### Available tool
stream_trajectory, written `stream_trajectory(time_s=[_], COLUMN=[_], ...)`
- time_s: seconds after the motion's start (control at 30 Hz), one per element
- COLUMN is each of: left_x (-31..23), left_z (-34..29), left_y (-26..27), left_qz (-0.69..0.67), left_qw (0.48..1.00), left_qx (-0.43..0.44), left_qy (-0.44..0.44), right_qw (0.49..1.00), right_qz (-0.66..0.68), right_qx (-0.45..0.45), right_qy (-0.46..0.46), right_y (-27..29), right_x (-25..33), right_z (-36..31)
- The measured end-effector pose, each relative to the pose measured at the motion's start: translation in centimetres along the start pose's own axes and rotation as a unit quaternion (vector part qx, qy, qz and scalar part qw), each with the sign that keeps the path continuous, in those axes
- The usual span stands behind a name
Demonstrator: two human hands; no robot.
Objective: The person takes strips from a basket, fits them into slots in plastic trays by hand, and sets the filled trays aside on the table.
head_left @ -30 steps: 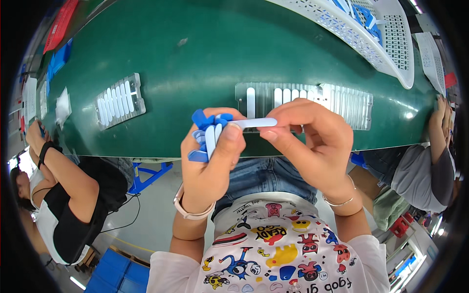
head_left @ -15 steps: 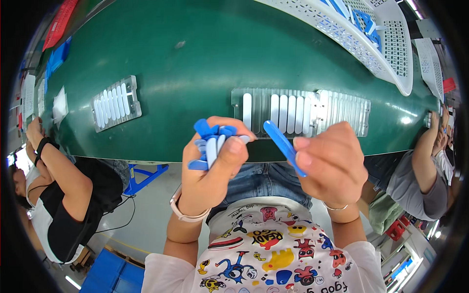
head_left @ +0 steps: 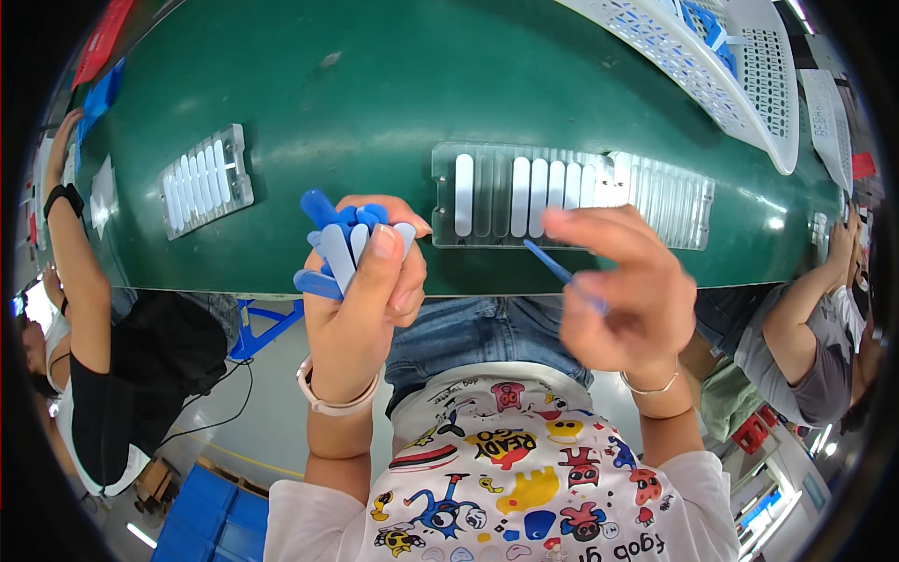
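The left hand [head_left: 365,300] is gripping a bunch of strips [head_left: 338,258], likely keeping them together; the loosely curled right hand [head_left: 637,300] is pinching one blue strip [head_left: 552,264] near the tray [head_left: 501,199] on the worktop [head_left: 337,122].

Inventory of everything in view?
Smooth table: one, green, upper view
Perforated plastic basket: one, white, upper right
Slotted plastic trays: two or more, clear, left and centre
Flat rounded strips: several, white, in trays
Bundled strips: uncounted, blue and white, left hand
Slim strip: one, blue, right hand
Rectangular boxes: several, blue, lower left
Co-workers: at least two, black and grey clothing, far sides
Printed T-shirt: one, white, lower centre
Left hand: one, bare, centre
Right hand: one, bare, centre
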State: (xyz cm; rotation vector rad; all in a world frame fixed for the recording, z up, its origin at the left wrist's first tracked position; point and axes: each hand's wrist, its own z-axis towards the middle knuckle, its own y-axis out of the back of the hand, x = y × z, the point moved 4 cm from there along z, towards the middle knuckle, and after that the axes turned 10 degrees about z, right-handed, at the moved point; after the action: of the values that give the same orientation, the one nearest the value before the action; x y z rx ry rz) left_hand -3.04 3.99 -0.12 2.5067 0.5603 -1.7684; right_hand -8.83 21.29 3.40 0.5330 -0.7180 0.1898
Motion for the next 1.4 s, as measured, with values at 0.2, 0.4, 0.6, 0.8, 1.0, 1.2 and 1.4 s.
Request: stream_trajectory(time_s=[0.2, 0.4, 0.6, 0.8, 1.0, 1.2, 1.4], left_x=[0.5, 0.6, 0.5, 0.2, 0.4, 0.3, 0.6], left_z=[-0.1, -0.2, -0.8, -1.2, -1.1, -1.8, -1.7], left_y=[0.3, 0.4, 0.7, 0.7, -0.2, -1.0, -0.9], left_qz=[-0.071, -0.104, -0.115, -0.101, -0.103, -0.13, -0.115], left_qw=[0.996, 0.989, 0.987, 0.988, 0.972, 0.949, 0.96], left_qx=[0.04, 0.065, 0.054, 0.081, 0.169, 0.223, 0.196], left_qy=[0.04, 0.088, 0.101, 0.09, 0.124, 0.18, 0.162], right_qw=[0.938, 0.931, 0.885, 0.885, 0.931, 0.858, 0.817], right_qz=[0.086, 0.004, -0.107, -0.199, -0.076, 0.257, 0.373], right_qx=[0.125, 0.256, 0.354, 0.368, 0.311, 0.309, 0.143], right_qy=[-0.313, -0.26, -0.283, -0.203, -0.178, -0.32, -0.417], right_y=[0.7, -0.8, -1.5, -1.8, -0.8, -2.9, -1.7], right_x=[-3.2, -4.0, -4.8, -4.8, -4.3, -2.3, -3.7], right_z=[2.0, 4.9, 7.3, 7.2, 7.5, 7.9, 7.0])
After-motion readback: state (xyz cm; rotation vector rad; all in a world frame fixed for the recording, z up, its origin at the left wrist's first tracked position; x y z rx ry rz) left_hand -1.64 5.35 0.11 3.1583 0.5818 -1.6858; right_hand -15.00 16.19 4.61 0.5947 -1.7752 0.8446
